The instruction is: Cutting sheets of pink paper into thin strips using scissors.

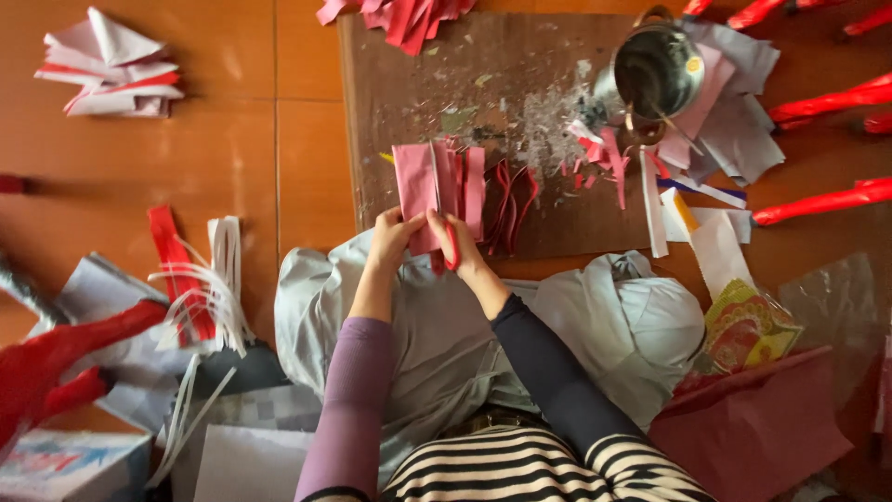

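Both hands meet at the near edge of a brown board (437, 84) laid on the floor (232, 149). Left hand (392, 237) closed on the lower end of a folded pink paper strip (420, 186), steadying it flat. Right hand (455, 240) grips red-handled scissors (452, 249) at the strip's base, fingers curled. Cut strips (506, 200) lie just beside, metal pot (655, 70) farther off

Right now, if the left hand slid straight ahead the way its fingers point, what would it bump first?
The left hand already touches the folded pink paper sheet. Beyond it lies the scuffed brown board, then probably the pile of red paper scraps; depth is unclear.
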